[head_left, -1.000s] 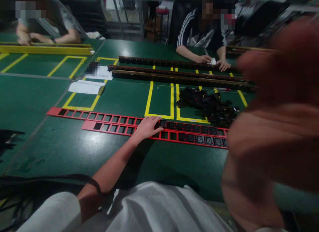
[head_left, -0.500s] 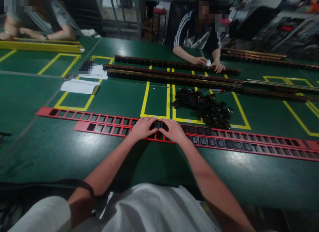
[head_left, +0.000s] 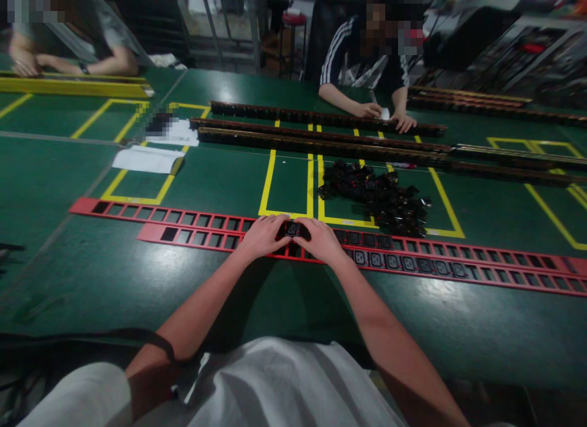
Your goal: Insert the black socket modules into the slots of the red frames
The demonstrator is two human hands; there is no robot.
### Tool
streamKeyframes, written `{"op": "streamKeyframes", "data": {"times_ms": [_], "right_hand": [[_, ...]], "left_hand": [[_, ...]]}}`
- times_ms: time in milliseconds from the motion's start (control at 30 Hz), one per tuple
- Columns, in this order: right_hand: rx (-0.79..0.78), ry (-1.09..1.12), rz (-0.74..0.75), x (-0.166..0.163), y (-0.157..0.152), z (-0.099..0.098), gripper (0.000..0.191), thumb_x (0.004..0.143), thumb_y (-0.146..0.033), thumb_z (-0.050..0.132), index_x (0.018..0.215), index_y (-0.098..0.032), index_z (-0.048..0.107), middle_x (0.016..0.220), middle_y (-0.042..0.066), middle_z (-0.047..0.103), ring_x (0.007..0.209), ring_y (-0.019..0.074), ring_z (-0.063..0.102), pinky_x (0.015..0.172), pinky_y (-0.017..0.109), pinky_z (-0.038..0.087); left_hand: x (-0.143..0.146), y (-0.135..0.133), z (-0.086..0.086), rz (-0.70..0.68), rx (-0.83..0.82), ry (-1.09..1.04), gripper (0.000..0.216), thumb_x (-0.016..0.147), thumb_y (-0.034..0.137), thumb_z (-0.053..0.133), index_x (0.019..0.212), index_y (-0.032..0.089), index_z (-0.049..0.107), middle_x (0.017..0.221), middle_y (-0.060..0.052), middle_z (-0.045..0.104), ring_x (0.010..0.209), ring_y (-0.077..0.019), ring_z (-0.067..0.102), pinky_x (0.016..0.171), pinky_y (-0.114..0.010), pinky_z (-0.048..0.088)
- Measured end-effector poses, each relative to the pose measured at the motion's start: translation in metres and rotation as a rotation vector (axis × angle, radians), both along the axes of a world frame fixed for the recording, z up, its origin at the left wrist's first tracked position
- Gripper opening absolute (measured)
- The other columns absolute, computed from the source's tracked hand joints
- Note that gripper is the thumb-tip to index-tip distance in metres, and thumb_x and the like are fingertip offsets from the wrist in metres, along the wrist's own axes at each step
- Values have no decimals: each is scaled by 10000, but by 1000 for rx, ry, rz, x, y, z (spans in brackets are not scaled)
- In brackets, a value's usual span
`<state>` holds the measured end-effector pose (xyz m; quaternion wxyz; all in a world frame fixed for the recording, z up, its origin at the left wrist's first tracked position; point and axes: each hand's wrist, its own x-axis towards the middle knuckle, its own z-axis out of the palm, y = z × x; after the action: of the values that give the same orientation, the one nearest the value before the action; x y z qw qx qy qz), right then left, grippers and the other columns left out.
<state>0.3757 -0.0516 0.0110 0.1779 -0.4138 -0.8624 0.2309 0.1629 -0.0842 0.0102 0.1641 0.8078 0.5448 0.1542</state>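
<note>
Two long red strips with rows of rectangular slots lie side by side on the green table: a far one (head_left: 151, 213) and a near one (head_left: 192, 237). My left hand (head_left: 263, 235) and my right hand (head_left: 321, 240) rest on them at the middle, fingers curled and pressing from both sides on a small black socket (head_left: 292, 229) seated in a slot. To the right of my hands, several slots hold black sockets (head_left: 389, 260); to the left the slots are bare. A heap of loose black sockets (head_left: 376, 196) lies just beyond the strips.
Long dark strips (head_left: 321, 139) lie across the far table. A person opposite has both hands (head_left: 387, 116) on one. Another person's arms (head_left: 68, 63) rest by a yellow strip (head_left: 73, 87) at far left. White papers (head_left: 147, 159) lie left of centre. Yellow tape marks boxes.
One second ago only my left hand was on the strips and my right arm was blurred close to the camera. My right hand then came down onto the socket; since half a second ago little has moved.
</note>
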Motion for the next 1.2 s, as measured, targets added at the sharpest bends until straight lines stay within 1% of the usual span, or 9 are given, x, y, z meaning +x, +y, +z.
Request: {"op": "streamKeyframes", "data": {"times_ms": [100, 233, 333, 533, 700, 933, 1067, 1200], "right_hand": [[-4, 3, 1, 1, 1, -1, 401, 876, -269, 714, 1263, -238, 613, 1211, 85, 680, 1100, 260, 636, 953, 421, 504], [-8, 9, 20, 1, 2, -2, 410, 872, -255, 724, 1266, -230, 616, 1237, 86, 680, 1112, 265, 635, 963, 426, 502], [-9, 20, 25, 1, 2, -2, 405, 873, -253, 723, 1263, -231, 617, 1250, 81, 680, 1122, 265, 633, 976, 428, 497], [-4, -6, 10, 0, 1, -1, 424, 855, -239, 730, 1260, -230, 606, 1222, 84, 680, 1092, 268, 637, 945, 423, 504], [-13, -1, 4, 0, 1, 1, 432, 847, -250, 739, 1258, -226, 608, 1201, 81, 686, 1091, 263, 636, 944, 417, 504], [0, -37, 6, 0, 2, -1, 400, 869, -289, 716, 1247, -198, 624, 1190, 86, 695, 1099, 264, 637, 964, 414, 497], [2, -31, 12, 0, 1, 1, 390, 856, -252, 706, 1233, -193, 628, 1203, 91, 692, 1111, 260, 634, 973, 413, 494], [6, -15, 24, 0, 0, 3, 375, 857, -285, 712, 1212, -186, 637, 1198, 90, 694, 1108, 258, 632, 983, 413, 488]], "left_hand": [[-1, 0, 0, 1, 4, -11, 452, 927, 444, 562, 1305, 204, 507, 1249, -104, 675, 1158, -287, 623, 1022, -458, 451], [-1, 0, -2, -13, 13, 9, 489, 945, 464, 545, 1355, 207, 480, 1317, -102, 653, 1204, -290, 603, 1039, -460, 439], [-1, 0, -2, -20, 18, 25, 484, 955, 473, 535, 1356, 206, 490, 1340, -106, 642, 1220, -291, 593, 1041, -457, 436], [-2, 1, -4, -20, 9, 27, 465, 952, 467, 551, 1342, 218, 502, 1341, -103, 639, 1222, -287, 590, 1038, -449, 438], [-2, 1, -5, -12, 7, 12, 469, 935, 456, 577, 1330, 209, 523, 1321, -108, 649, 1212, -296, 598, 1026, -459, 452], [-1, 1, -2, -11, 22, 27, 456, 941, 473, 564, 1305, 199, 556, 1302, -100, 663, 1198, -282, 604, 1033, -440, 451], [-1, 1, 0, -19, 23, 32, 470, 950, 522, 533, 1279, 189, 577, 1263, -107, 677, 1163, -293, 616, 998, -454, 466], [-1, 0, 0, -32, 30, 26, 428, 976, 489, 484, 1258, 187, 594, 1250, -106, 680, 1158, -289, 614, 989, -457, 467]]}}
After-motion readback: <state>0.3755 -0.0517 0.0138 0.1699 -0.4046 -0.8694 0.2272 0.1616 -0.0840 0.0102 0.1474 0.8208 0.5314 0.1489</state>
